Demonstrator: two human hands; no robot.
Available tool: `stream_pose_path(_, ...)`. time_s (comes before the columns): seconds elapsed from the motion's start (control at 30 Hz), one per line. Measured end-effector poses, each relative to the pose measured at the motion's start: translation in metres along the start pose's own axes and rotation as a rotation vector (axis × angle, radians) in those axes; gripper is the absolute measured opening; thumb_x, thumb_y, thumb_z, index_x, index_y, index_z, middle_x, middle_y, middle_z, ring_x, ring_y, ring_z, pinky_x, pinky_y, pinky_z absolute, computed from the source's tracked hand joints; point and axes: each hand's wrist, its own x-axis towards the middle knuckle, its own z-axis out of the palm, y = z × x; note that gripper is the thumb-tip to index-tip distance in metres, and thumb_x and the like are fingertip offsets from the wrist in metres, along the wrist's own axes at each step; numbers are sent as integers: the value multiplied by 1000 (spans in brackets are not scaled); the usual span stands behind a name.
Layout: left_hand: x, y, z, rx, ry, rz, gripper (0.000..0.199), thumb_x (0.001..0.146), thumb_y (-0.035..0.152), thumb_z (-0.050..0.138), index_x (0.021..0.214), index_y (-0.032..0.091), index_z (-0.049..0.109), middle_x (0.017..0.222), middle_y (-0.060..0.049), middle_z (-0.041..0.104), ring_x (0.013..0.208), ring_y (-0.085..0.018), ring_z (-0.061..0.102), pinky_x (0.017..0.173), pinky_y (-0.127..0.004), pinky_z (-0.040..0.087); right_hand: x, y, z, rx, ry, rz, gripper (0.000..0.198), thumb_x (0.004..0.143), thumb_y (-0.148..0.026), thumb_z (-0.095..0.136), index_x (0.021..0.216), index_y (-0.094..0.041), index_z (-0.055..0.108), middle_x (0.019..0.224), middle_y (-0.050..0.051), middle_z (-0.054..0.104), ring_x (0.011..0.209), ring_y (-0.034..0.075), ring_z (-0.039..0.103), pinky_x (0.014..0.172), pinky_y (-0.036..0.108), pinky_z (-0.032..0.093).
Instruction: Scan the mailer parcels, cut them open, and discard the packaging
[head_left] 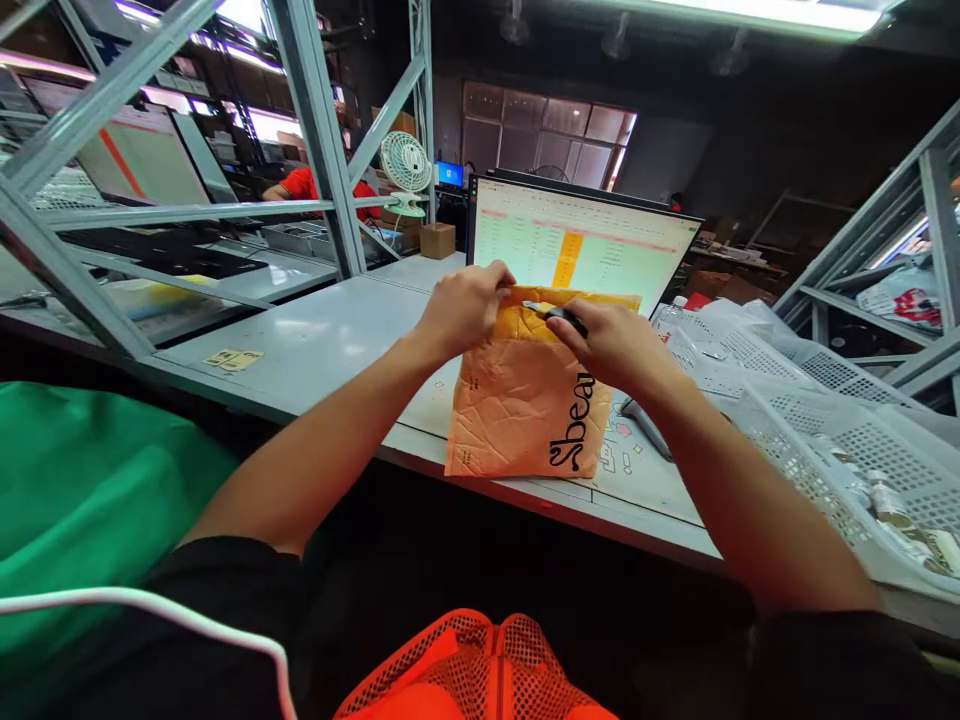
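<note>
Here's the surface (322, 325), and right at its front edge the orange mailer (510, 400) stands upright, probably to bring its top within comfortable reach. The left hand (466, 305) pinches that top edge near one corner, likely keeping it taut and steady, while the right hand (619, 345) has its grip closed round a small dark tool (568, 319), shiny tip against the yellow upper band.
</note>
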Motion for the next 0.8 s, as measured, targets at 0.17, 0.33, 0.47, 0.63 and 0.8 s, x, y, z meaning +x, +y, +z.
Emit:
stream_pose_path(0.17,-7,6,1,110,22,140,23,103,16,45,105,15,67,95,-15,71,91,-27,62,85,-41,44,20,-8,15,-26,66,-14,40,105,-56,54,105,-22,74,79,8,67,76,21,61,76,36,47)
stream_pose_path(0.33,-13,2,-3,135,40,227,24,105,16,41,102,17,65,95,-13,72,92,-27,61,88,-42,44,20,4,8,-74,21,53,48,104,-63,52,109,-20,74,87,12,70,80,26,64,79,41,48)
stream_pose_path(0.47,-22,5,-16,80,44,314,23,106,19,43,98,19,64,92,-10,72,89,-24,62,87,-40,46,20,68,-9,-280,-41,352,57,105,-63,47,115,-14,74,101,22,72,93,35,68,84,49,49)
stream_pose_path(0.63,-29,-2,-39,44,55,275,24,106,22,41,99,19,63,93,-11,73,89,-25,64,88,-41,46,-10,160,-21,-440,-87,680,65,106,-63,40,127,-10,71,119,29,70,109,40,68,89,49,49)
stream_pose_path(0.8,-29,-20,-39,188,-30,110,17,95,19,52,103,18,67,93,-11,74,87,-26,65,93,-43,43,-75,149,25,-309,-262,618,66,107,-65,32,124,-15,72,111,24,73,101,35,71,86,44,51)
